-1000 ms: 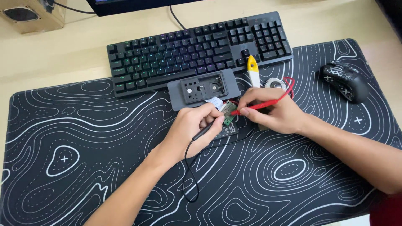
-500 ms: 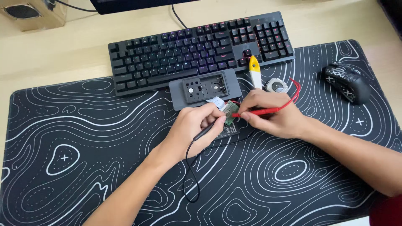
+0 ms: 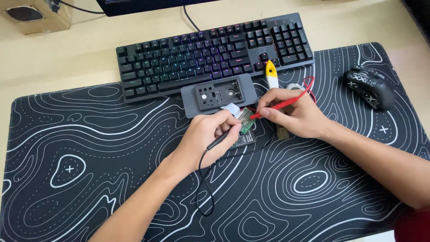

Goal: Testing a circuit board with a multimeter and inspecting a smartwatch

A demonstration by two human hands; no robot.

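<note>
On a black desk mat (image 3: 89, 179) with white contour lines, over a pale wooden desk (image 3: 58, 58), the left hand (image 3: 208, 136) pinches a black probe (image 3: 218, 140) and the right hand (image 3: 295, 114) pinches a red probe (image 3: 280, 105); both tips meet a small green board (image 3: 245, 121) below the grey case (image 3: 218, 95) and keyboard (image 3: 210, 51). A mouse (image 3: 369, 87) lies right.

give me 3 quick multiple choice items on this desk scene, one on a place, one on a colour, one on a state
1. Where is the mouse?
A. right end of the mat
B. on the keyboard
C. left of the grey case

2. What colour is the probe in the right hand?
A. blue
B. red
C. white

3. How is the left hand?
A. open and flat
B. off the mat
C. closed on a black probe

Answers: 1 A, it sits on the desk mat far right. 2 B, the red probe meets the green circuit board. 3 C, its fingers grip the black probe.
</note>
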